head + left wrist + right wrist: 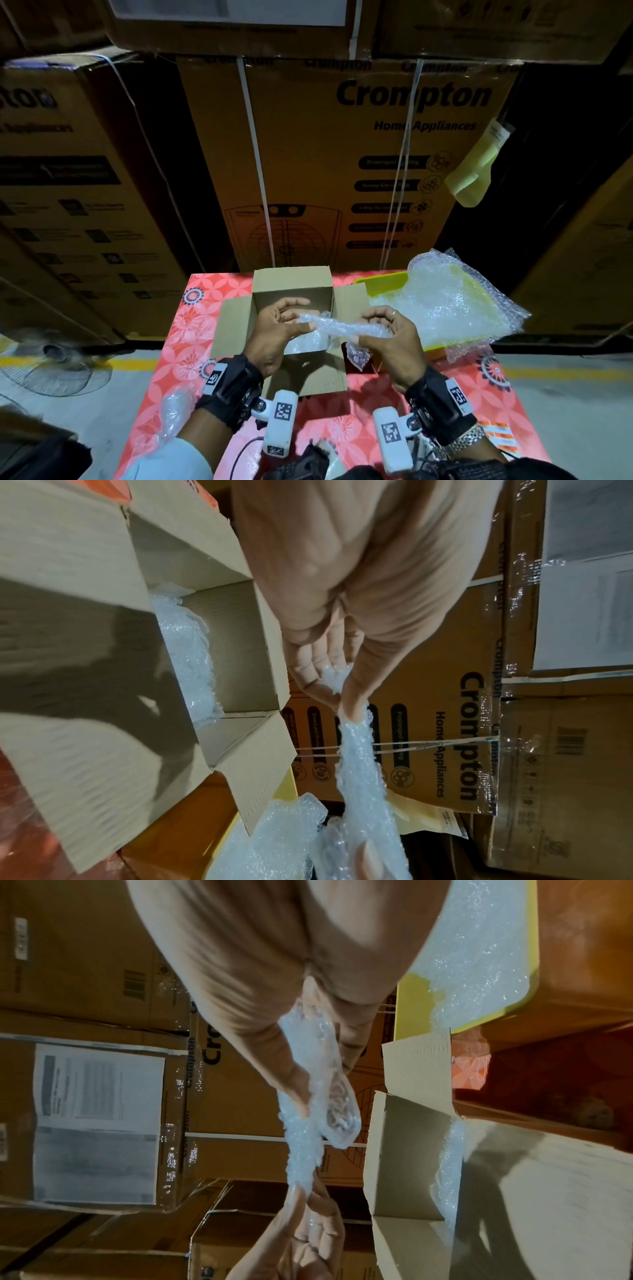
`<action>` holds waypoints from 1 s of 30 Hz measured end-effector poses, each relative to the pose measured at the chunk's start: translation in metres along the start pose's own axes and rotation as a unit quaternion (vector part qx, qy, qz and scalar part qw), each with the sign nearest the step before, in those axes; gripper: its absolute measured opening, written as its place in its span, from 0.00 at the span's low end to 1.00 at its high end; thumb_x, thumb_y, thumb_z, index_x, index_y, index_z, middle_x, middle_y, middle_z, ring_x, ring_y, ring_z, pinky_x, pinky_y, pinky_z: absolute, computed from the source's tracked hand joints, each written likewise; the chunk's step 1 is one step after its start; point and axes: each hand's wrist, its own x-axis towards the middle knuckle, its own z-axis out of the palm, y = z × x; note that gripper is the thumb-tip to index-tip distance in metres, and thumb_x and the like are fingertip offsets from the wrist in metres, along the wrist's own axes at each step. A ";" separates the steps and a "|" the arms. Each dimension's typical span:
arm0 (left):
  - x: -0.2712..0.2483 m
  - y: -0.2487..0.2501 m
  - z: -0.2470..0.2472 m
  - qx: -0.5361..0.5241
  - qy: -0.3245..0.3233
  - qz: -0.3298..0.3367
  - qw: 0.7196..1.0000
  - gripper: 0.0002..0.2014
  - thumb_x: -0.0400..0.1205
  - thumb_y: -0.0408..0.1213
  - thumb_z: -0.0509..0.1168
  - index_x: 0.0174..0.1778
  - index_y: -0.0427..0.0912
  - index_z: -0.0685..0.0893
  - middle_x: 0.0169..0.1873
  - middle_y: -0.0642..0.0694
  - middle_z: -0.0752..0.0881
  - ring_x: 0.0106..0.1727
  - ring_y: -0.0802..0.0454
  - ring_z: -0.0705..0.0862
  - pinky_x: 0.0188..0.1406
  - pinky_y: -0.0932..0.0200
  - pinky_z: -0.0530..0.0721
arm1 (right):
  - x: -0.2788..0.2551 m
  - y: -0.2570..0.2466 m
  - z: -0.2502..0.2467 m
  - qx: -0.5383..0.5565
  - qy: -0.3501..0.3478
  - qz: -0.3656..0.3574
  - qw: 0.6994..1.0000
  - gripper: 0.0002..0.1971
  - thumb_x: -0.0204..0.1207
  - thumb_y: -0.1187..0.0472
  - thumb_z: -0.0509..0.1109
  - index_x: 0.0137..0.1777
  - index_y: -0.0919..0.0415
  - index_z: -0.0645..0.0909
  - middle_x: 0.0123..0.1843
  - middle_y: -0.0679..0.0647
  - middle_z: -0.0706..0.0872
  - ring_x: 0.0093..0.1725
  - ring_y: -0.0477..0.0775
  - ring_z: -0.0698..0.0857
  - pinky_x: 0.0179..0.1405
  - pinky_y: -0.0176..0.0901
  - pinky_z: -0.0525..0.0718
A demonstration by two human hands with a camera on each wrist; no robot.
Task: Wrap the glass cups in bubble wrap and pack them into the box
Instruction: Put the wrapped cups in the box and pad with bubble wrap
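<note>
Your left hand (274, 329) pinches one end of a twisted strip of bubble wrap (339, 329) between thumb and fingertips, and your right hand (390, 337) pinches the other end the same way, so the strip hangs taut between them just above the open box (239, 310). It is featherlight, soft and limp; it will sag and untwist the instant either pinch loosens, and the film looks slick, so grip well in from the ends rather than at the very tips.

Down inside the box, more bubble wrap (192, 658) lies along one wall; whether it encloses a glass cup cannot be told, and no bare cup shows in any view. Treat that bundle as fragile: lower anything beside it, never press on top.

To the right of the box, loose sheets of bubble wrap (445, 301) lie piled on a yellow tray (387, 282) on the bench (178, 356). They too are springy, so lift one by an edge.
</note>
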 end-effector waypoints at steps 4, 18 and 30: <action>-0.001 -0.001 0.001 0.024 0.033 0.002 0.999 0.13 0.74 0.21 0.79 0.54 0.28 0.91 0.50 0.37 0.94 0.50 0.46 0.92 0.47 0.62 0.88 | -0.001 0.004 0.001 -0.038 -0.033 -0.007 0.999 0.13 0.60 0.72 0.84 0.37 0.58 0.86 0.53 0.58 0.92 0.59 0.61 0.90 0.65 0.69 0.85; 0.001 -0.006 -0.022 -0.010 0.039 -0.038 0.999 0.07 0.79 0.15 0.70 0.50 0.25 0.91 0.44 0.35 0.93 0.49 0.40 0.91 0.47 0.61 0.91 | -0.016 0.011 0.020 -0.028 -0.083 0.008 0.996 0.07 0.74 0.72 0.73 0.39 0.68 0.93 0.50 0.62 0.91 0.48 0.68 0.90 0.47 0.52 0.87; 0.031 -0.029 -0.096 0.302 -0.003 0.036 0.952 0.26 0.79 0.35 0.79 0.72 0.56 0.83 0.78 0.54 0.77 0.81 0.49 0.74 0.80 0.49 0.74 | 0.047 0.024 0.062 -0.344 -0.092 0.014 0.934 0.12 0.78 0.81 0.62 0.58 0.72 0.79 0.55 0.52 0.79 0.59 0.38 0.86 0.49 0.28 0.83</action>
